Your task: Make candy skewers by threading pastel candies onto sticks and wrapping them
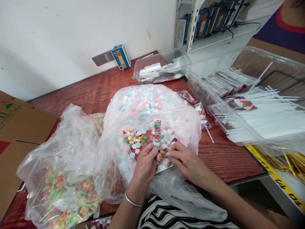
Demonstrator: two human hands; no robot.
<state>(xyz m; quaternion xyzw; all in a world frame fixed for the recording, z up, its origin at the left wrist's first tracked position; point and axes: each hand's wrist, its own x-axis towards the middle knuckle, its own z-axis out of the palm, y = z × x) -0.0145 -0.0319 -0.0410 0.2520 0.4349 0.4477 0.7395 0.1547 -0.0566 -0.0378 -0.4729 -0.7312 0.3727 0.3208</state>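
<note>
My left hand [147,161], with a bracelet on the wrist, is closed on a small bottle-shaped candy pack [156,132], clear with a printed label and upright. Beside it, my right hand [184,157] pinches a small printed plastic wrapper [165,152] between thumb and fingertips. The two hands almost touch. Directly behind them lies a large clear plastic bag [152,113] of pastel round candies, its mouth facing me. Loose candies [137,141], some round and some ring-shaped, show in front of it. A white printed packet [164,166] sits partly hidden under my hands.
At left is a plastic bag of ring candies [69,194], beside a cardboard box [23,124]. Right, a clear tray [221,111] holds white sticks and packets. A smaller clear bin [140,74] stands behind. A blue device [121,57] leans by the wall sockets [103,58].
</note>
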